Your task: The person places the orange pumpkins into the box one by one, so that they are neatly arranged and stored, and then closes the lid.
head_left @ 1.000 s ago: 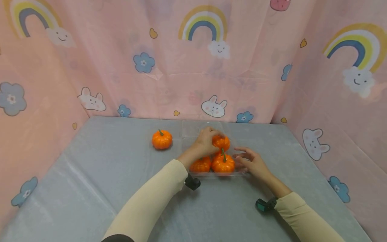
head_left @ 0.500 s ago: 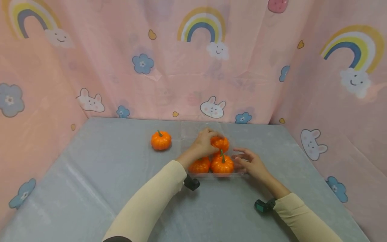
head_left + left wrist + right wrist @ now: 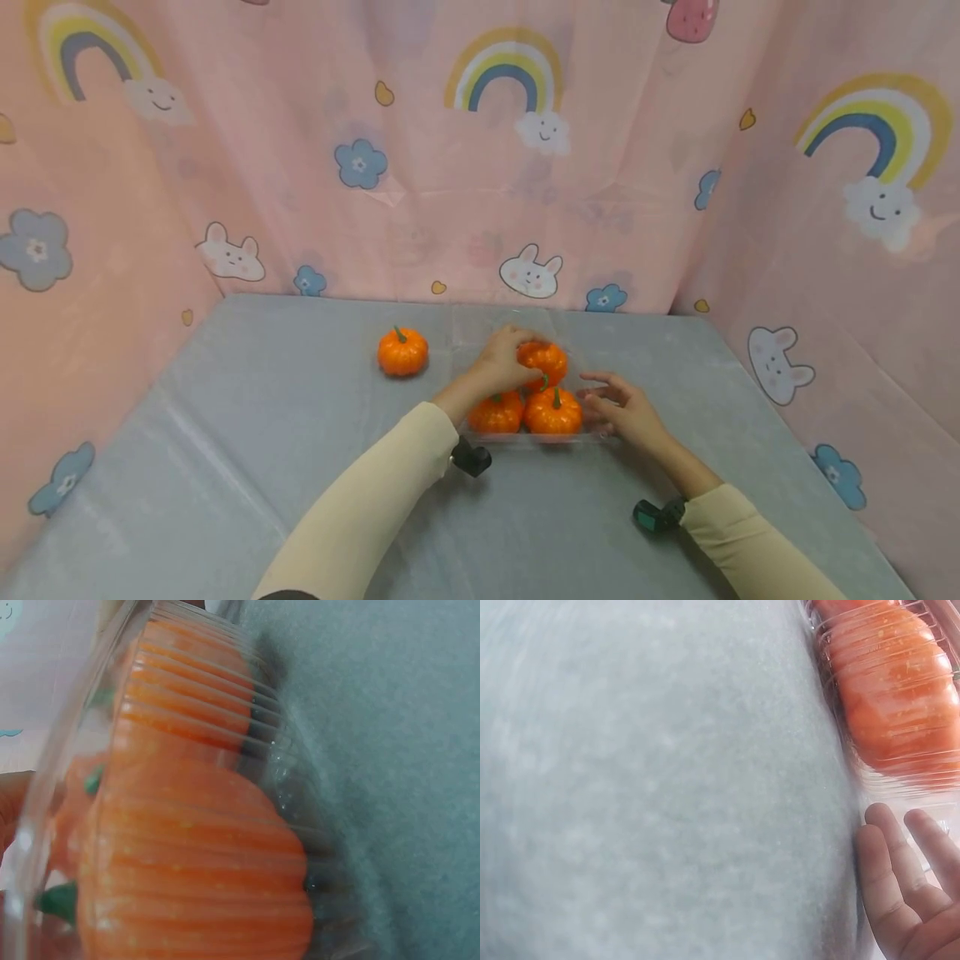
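In the head view my left hand (image 3: 501,363) reaches over a clear plastic box (image 3: 517,440) and grips a small orange pumpkin (image 3: 551,362) towards the back right. This pumpkin is tilted, its green stem facing the front. Two more pumpkins sit along the front of the box: a left pumpkin (image 3: 496,415), partly covered by my wrist, and a right pumpkin (image 3: 553,412). The ribbed box wall (image 3: 277,750) shows close up in the left wrist view. My right hand (image 3: 628,410) is at the box's right side with fingers (image 3: 881,874) extended; contact with the wall is unclear.
Left of the box, another pumpkin (image 3: 402,352) stands upright on the grey cloth-covered table (image 3: 337,467). A transparent lid (image 3: 480,321) seems to stand open behind the box. Pink printed curtains (image 3: 420,217) enclose the table's back and sides.
The pumpkin in my left hand has turned and shifted slightly left, its stem swinging lower towards the front. My right hand stays about where it was.
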The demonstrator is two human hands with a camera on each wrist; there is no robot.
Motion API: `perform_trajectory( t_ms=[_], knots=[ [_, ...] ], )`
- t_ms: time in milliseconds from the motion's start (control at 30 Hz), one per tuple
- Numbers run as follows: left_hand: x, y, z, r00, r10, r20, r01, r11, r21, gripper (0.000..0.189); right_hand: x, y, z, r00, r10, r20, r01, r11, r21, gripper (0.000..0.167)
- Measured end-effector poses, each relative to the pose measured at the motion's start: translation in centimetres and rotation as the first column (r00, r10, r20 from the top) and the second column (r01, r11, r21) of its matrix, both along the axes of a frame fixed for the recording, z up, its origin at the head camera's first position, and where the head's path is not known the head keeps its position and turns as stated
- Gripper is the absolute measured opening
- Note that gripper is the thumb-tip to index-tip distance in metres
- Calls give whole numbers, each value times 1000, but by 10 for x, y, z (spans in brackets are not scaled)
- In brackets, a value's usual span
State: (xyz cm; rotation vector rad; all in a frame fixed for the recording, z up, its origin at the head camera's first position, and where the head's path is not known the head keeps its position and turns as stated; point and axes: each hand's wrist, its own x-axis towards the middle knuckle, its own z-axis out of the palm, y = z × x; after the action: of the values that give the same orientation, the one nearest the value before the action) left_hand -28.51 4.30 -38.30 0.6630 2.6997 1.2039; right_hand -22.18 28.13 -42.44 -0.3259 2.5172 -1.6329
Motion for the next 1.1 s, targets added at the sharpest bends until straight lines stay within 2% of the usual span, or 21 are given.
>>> perform_trajectory(
  t_ms=[267,400,667,933,1100],
  knots=[
    [0,-7,-4,1000,-9,13,8,999,52,43,1,0,-1,1000,-1,-1,1,1000,-9,47],
    [1,-13,-5,1000,-21,12,20,998,60,49,2,0,-3,1000,1,6,-1,1000,-17,47],
    [5,-28,-3,998,-5,70,-3,994,112,59,3,2,-4,1000,-3,19,3,1000,-22,49],
    [6,-46,3,999,-9,34,4,990,139,59,0,2,-3,1000,-4,-11,4,1000,-18,46],
    [8,-59,7,1000,14,26,-17,991,135,57,0,2,-3,1000,0,-10,0,1000,-6,46]
  ],
)
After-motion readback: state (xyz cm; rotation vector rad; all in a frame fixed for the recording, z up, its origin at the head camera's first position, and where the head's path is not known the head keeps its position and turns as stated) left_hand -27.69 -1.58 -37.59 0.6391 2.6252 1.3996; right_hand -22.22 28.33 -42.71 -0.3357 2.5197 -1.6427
